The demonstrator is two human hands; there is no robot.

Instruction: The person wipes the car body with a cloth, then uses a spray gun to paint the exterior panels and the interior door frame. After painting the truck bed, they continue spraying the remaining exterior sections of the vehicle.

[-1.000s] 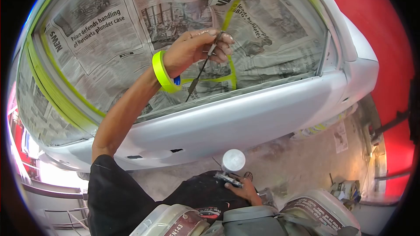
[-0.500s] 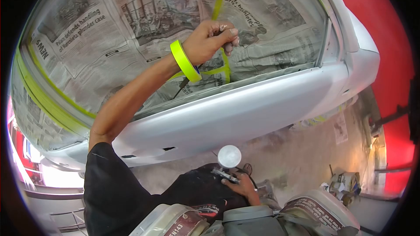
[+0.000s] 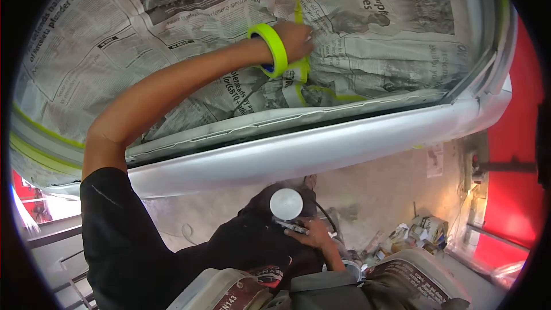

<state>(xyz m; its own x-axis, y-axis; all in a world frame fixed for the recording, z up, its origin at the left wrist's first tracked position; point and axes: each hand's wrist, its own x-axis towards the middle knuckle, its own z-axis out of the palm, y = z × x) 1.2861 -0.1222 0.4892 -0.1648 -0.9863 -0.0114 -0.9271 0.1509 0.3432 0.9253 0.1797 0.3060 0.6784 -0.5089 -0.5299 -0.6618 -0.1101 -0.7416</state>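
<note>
My left hand (image 3: 295,41) is curled over the car's window opening, close to newspaper (image 3: 195,34) joined with yellow-green masking tape (image 3: 299,8). Its fingers are bent and partly blurred; what they hold, if anything, I cannot tell. Round that wrist hangs a roll of yellow-green masking tape (image 3: 278,51). Low in front of my body, my right hand (image 3: 314,234) grips a spray gun (image 3: 291,227), whose round pale cup (image 3: 286,204) points up at me. Below the window runs the silver-white car body panel (image 3: 298,146).
A respirator with filter cartridges (image 3: 410,280) fills the bottom edge of the view. On the concrete floor (image 3: 373,195) to the right lies a pile of cans and scraps (image 3: 422,232). A dark hose (image 3: 326,215) runs beside my right hand. Beyond is a red wall (image 3: 511,183).
The view has shifted closer over the window opening. My left hand has turned so its back faces up, with the tape roll still on the wrist. The right hand keeps its grip on the spray gun.
</note>
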